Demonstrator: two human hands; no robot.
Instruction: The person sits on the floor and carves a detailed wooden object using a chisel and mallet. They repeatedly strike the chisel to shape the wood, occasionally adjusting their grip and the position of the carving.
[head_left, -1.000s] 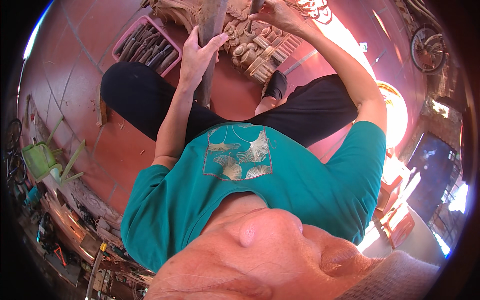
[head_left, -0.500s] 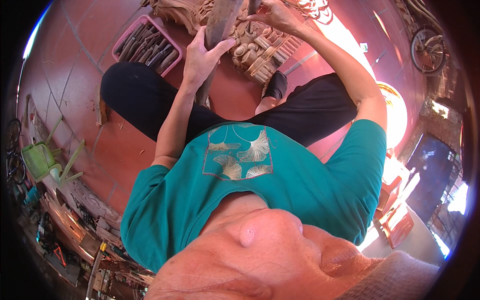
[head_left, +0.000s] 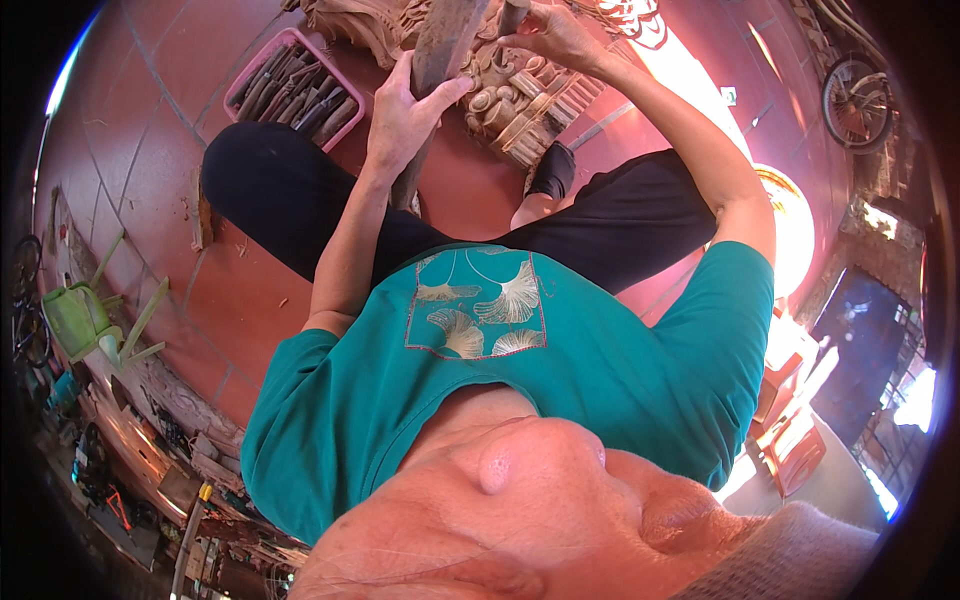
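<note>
A long flat wooden bar (head_left: 450, 45), grey-brown and worn, runs from the top edge down between my legs. My left hand (head_left: 400, 115) is closed round it, thumb on its right side. To the right, my right hand (head_left: 560, 40) pinches an upright tool with a round handle (head_left: 513, 15); its lower end is hard to make out. Beneath both hands lies a carved wooden piece (head_left: 520, 110) with scrolls and fluted bands, partly hidden by the bar and hands.
A pink basket (head_left: 352, 98) of wooden-handled tools stands on the tiled floor left of the carving. A wood offcut (head_left: 200, 215) lies by my left knee. Further left is a green watering can (head_left: 75, 320); a wheel (head_left: 856, 102) shows at far right.
My right hand and the round-handled tool have shifted slightly down, and more of the handle shows. The bar's upper end has tilted a little to the right.
</note>
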